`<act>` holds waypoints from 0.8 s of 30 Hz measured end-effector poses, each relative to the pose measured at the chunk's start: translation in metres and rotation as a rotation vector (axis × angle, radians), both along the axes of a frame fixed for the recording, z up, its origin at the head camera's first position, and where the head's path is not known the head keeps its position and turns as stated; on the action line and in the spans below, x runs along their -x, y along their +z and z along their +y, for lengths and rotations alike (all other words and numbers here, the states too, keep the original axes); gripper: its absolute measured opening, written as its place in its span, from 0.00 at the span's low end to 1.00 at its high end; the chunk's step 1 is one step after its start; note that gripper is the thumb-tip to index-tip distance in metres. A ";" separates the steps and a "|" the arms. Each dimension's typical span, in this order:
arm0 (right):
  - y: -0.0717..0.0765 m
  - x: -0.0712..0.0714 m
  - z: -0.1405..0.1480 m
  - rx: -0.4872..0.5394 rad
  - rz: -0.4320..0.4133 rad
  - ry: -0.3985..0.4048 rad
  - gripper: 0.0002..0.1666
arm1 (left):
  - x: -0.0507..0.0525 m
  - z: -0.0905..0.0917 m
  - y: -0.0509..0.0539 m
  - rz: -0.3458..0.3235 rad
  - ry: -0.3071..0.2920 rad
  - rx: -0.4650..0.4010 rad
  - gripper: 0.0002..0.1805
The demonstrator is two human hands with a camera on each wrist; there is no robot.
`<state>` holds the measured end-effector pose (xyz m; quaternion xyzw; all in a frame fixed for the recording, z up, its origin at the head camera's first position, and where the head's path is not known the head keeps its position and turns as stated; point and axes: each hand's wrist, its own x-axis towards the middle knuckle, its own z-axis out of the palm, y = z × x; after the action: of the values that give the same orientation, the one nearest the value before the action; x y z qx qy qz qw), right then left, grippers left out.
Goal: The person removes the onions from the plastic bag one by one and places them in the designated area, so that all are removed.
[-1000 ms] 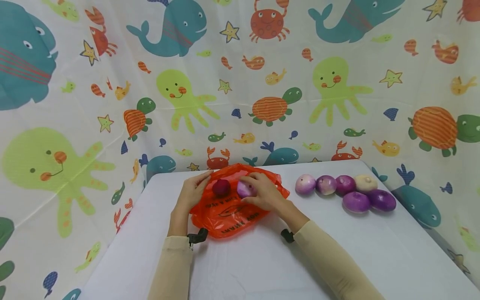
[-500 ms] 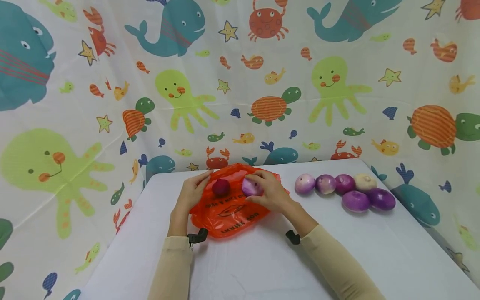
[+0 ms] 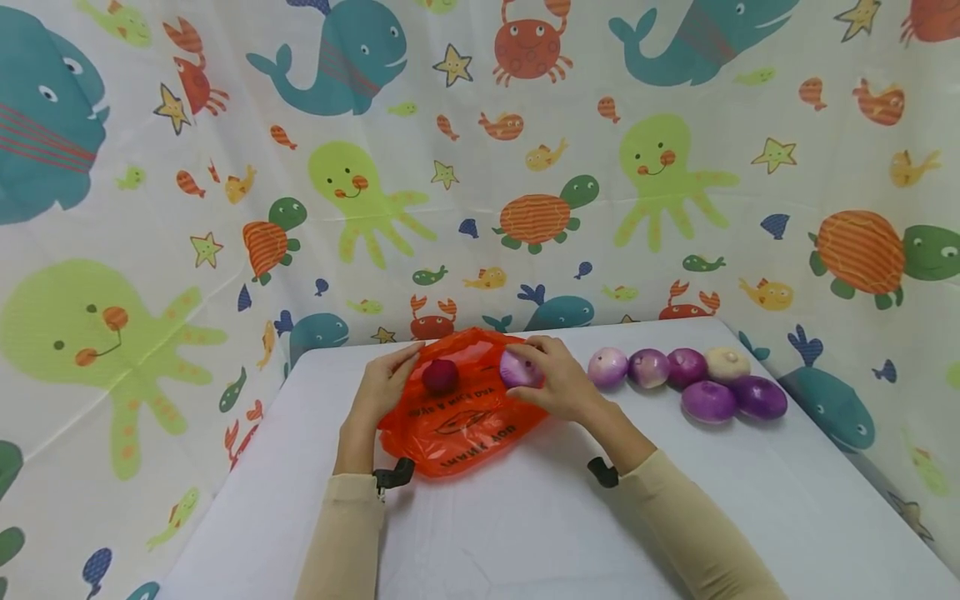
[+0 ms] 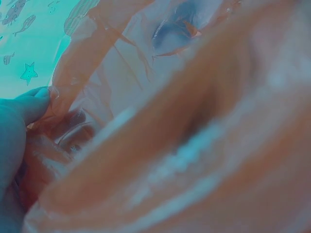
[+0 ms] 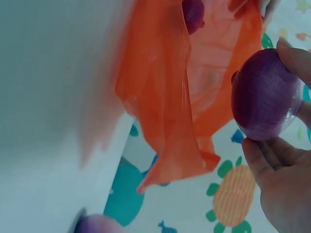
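Observation:
My right hand pinches a light purple onion between thumb and fingers, above the right part of a red plastic bag. In the right wrist view this onion is off the table and beside the bag's mouth. A dark red onion lies at the bag's opening, near my left hand. That hand grips the bag's left edge; in the left wrist view its thumb lies on the crumpled plastic. Blurred plastic hides most of that view.
To the right of the bag, several onions sit together on the white table: pale purple, white and deep purple ones. A patterned sea-animal curtain hangs behind and along the sides.
My right hand has drawn the light purple onion rightward, away from the dark red onion, toward the bag's right side. My left hand stays on the bag's edge.

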<state>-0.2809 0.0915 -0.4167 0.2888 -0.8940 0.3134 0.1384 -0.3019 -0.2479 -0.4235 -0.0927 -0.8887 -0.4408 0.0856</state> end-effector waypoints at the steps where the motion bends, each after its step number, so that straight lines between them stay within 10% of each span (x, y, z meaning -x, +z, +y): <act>1: 0.001 0.000 0.002 0.002 -0.001 -0.002 0.43 | 0.000 0.000 0.000 0.003 0.000 0.000 0.22; 24: 0.016 0.000 0.062 0.036 -0.046 -0.122 0.44 | 0.000 -0.001 0.000 0.005 0.002 0.003 0.22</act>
<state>-0.2806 0.1539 -0.4009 0.2238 -0.9071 0.3270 0.1419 -0.3017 -0.2488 -0.4235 -0.0932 -0.8892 -0.4392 0.0883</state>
